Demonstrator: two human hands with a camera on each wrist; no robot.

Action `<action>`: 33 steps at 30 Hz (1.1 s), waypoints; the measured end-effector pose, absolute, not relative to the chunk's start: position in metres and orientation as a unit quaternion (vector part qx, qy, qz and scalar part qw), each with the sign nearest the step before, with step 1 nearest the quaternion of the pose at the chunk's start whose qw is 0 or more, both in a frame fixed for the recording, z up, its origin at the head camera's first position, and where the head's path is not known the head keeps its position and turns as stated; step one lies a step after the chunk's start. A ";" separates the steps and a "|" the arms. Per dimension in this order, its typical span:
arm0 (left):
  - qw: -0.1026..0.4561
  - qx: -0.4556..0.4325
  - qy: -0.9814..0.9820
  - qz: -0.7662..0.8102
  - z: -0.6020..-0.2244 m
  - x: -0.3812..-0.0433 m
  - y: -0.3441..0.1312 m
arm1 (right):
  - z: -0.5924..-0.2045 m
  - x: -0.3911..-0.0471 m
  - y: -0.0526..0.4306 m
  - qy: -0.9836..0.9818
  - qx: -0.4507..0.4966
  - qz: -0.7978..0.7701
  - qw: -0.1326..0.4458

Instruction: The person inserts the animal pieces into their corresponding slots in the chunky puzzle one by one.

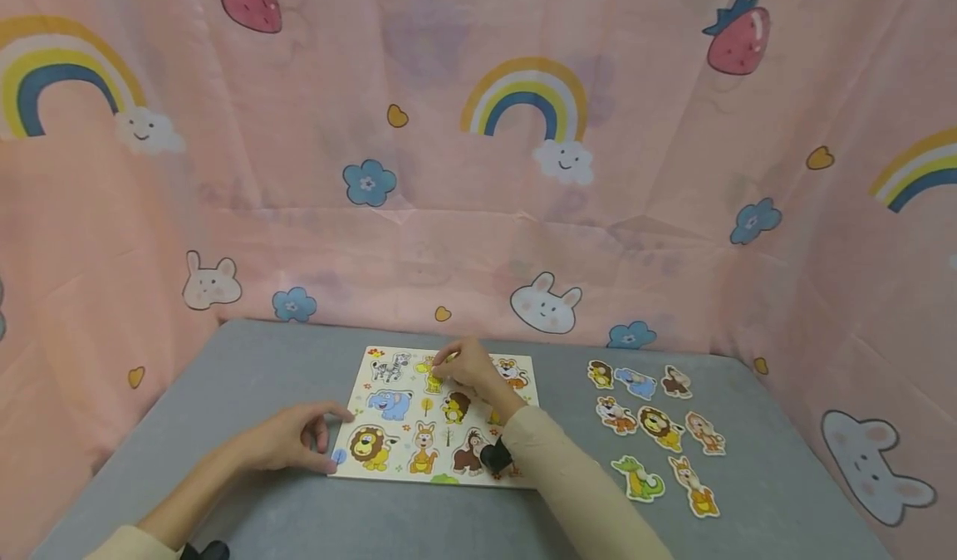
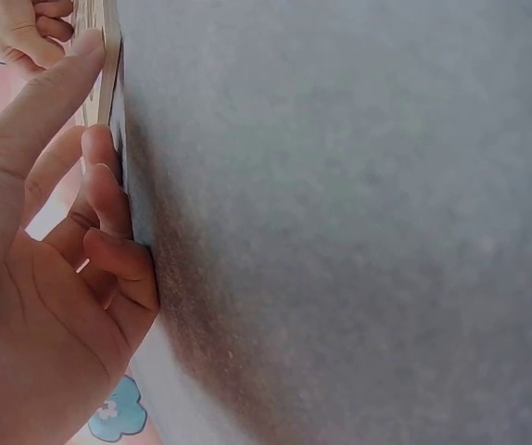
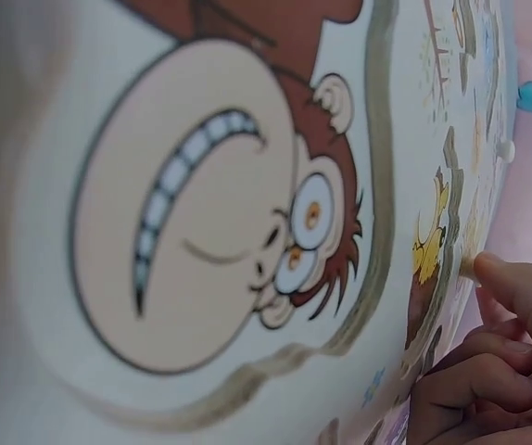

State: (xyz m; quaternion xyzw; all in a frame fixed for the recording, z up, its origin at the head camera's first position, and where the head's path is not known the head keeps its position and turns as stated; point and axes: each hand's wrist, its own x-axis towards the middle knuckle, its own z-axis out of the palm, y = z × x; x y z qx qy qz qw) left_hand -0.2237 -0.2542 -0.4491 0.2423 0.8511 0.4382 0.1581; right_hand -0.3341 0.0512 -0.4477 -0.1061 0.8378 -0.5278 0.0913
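A wooden animal puzzle board (image 1: pixel 407 442) lies flat on the grey table. My left hand (image 1: pixel 280 437) is at its left side, with the thumb at the near corner and a fingertip at the left edge. The left wrist view shows the thumb (image 2: pixel 48 107) along the board's side and the other fingers bent on the cloth. My right hand (image 1: pixel 471 373) reaches over the board's upper middle and pinches the small peg (image 3: pixel 470 268) of the giraffe piece (image 1: pixel 431 382) between thumb and finger. The giraffe is at its place on the board, right of the zebra (image 1: pixel 391 367).
Several loose animal pieces lie right of the board, among them a lion (image 1: pixel 661 429), a crocodile (image 1: pixel 639 478), a kangaroo (image 1: pixel 695 487) and an elephant (image 1: pixel 635 382). A pink printed curtain (image 1: pixel 449 244) hangs behind the table (image 1: pixel 254 377) and at both sides.
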 end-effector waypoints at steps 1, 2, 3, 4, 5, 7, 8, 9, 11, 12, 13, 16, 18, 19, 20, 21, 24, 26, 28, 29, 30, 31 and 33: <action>0.159 0.241 0.851 0.439 -0.449 -0.224 -0.254 | -0.448 -0.334 0.051 0.839 -0.108 -0.525 0.090; 0.160 0.240 0.850 0.440 -0.448 -0.224 -0.254 | -0.448 -0.334 0.051 0.841 -0.109 -0.523 0.088; 0.160 0.239 0.850 0.440 -0.448 -0.224 -0.254 | -0.447 -0.334 0.051 0.841 -0.108 -0.522 0.086; 0.161 0.239 0.850 0.441 -0.448 -0.224 -0.254 | -0.447 -0.334 0.050 0.842 -0.106 -0.522 0.085; 0.160 0.240 0.851 0.440 -0.448 -0.224 -0.254 | -0.447 -0.335 0.050 0.844 -0.103 -0.519 0.085; 0.159 0.240 0.851 0.439 -0.448 -0.225 -0.254 | -0.447 -0.335 0.049 0.846 -0.100 -0.516 0.083; 0.159 0.241 0.851 0.439 -0.447 -0.225 -0.254 | -0.446 -0.335 0.049 0.846 -0.099 -0.517 0.085; 0.158 0.242 0.851 0.438 -0.447 -0.225 -0.254 | -0.446 -0.336 0.049 0.845 -0.097 -0.518 0.089; 0.157 0.245 0.853 0.433 -0.447 -0.225 -0.254 | -0.445 -0.336 0.052 0.839 -0.103 -0.525 0.099; 0.157 0.246 0.854 0.431 -0.447 -0.225 -0.253 | -0.443 -0.336 0.054 0.839 -0.109 -0.524 0.101; 0.156 0.247 0.855 0.428 -0.447 -0.225 -0.253 | -0.442 -0.336 0.056 0.839 -0.115 -0.522 0.101; 0.152 0.249 0.859 0.421 -0.446 -0.225 -0.252 | -0.435 -0.338 0.067 0.834 -0.132 -0.527 0.098; 0.151 0.248 0.859 0.421 -0.445 -0.226 -0.251 | -0.429 -0.340 0.075 0.832 -0.143 -0.529 0.089; 0.151 0.247 0.859 0.421 -0.445 -0.225 -0.250 | -0.426 -0.341 0.080 0.828 -0.146 -0.534 0.087; 0.152 0.247 0.860 0.421 -0.444 -0.225 -0.250 | -0.423 -0.342 0.085 0.823 -0.148 -0.541 0.086; 0.152 0.247 0.860 0.419 -0.444 -0.225 -0.250 | -0.421 -0.343 0.090 0.821 -0.153 -0.544 0.082; 0.154 0.247 0.860 0.419 -0.444 -0.225 -0.250 | -0.415 -0.344 0.106 0.813 -0.164 -0.554 0.067; 0.154 0.245 0.860 0.419 -0.445 -0.224 -0.251 | -0.413 -0.343 0.117 0.811 -0.163 -0.559 0.054; 0.154 0.241 0.861 0.421 -0.446 -0.224 -0.251 | -0.410 -0.341 0.127 0.807 -0.163 -0.565 0.045; 0.154 0.241 0.860 0.422 -0.446 -0.224 -0.252 | -0.410 -0.340 0.132 0.805 -0.163 -0.569 0.042; 0.154 0.242 0.860 0.423 -0.447 -0.223 -0.253 | -0.409 -0.339 0.136 0.804 -0.164 -0.570 0.038; 0.154 0.243 0.859 0.424 -0.447 -0.223 -0.253 | -0.409 -0.338 0.141 0.805 -0.163 -0.570 0.034; 0.154 0.245 0.857 0.427 -0.447 -0.222 -0.254 | -0.408 -0.336 0.149 0.805 -0.169 -0.567 0.029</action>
